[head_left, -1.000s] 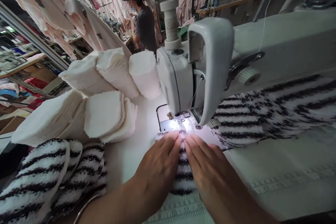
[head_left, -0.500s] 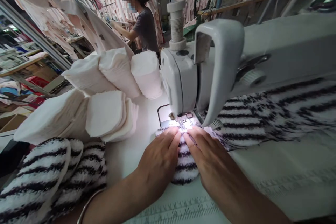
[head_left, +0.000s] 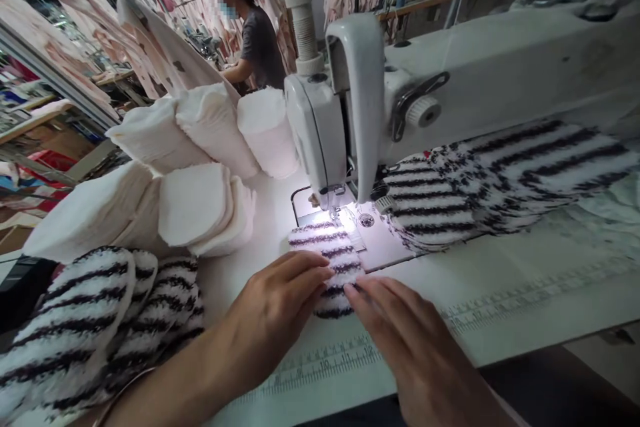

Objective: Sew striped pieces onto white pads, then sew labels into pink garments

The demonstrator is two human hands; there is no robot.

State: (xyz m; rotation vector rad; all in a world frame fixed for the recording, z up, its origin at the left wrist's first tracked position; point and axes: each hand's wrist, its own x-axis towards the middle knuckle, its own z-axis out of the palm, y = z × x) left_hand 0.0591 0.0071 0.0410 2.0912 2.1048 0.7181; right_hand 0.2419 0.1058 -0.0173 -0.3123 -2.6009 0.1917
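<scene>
A small fluffy piece of black-and-white striped fabric (head_left: 336,270), rounded at its near end, lies under the needle area of a white sewing machine (head_left: 320,140). My left hand (head_left: 280,303) rests on the fabric's left side, fingers stretched out and close together, thumb partly hidden. At the right edge of the fabric, my right hand (head_left: 400,320) touches it with its fingertips, fingers extended. A lamp lights the metal needle plate (head_left: 367,233) brightly. The fabric's far end is under or close to the presser foot; glare hides the exact contact.
Stacks of white fabric pieces (head_left: 195,203) stand left of the machine. Striped pieces (head_left: 75,320) are piled at the front left, and more striped fabric (head_left: 540,167) lies under the machine arm. A printed ruler (head_left: 325,367) runs along the table's front. A co-worker (head_left: 260,40) is behind.
My hands have moved back from the needle toward me and my right hand has shifted off the fabric's top to its edge. More of the striped piece shows. The camera view has shifted.
</scene>
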